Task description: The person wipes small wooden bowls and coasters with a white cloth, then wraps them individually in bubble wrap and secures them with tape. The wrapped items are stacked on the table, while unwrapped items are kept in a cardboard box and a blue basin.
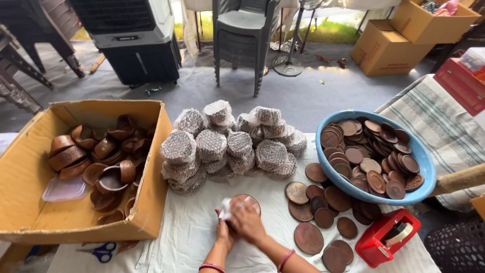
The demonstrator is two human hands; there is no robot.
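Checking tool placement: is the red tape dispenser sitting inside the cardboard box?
No, the red tape dispenser stands on the white cloth at the table's right edge, far from the cardboard box on the left.

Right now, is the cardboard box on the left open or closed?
Open. The cardboard box has its top flaps turned out, so the brown bowls and a small clear plastic container inside are in plain view.

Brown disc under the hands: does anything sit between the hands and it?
Nothing visible does. Both hands are already on the brown disc: the right hand covers its near edge, and the left hand is beside it with a bit of clear wrap at its left rim.
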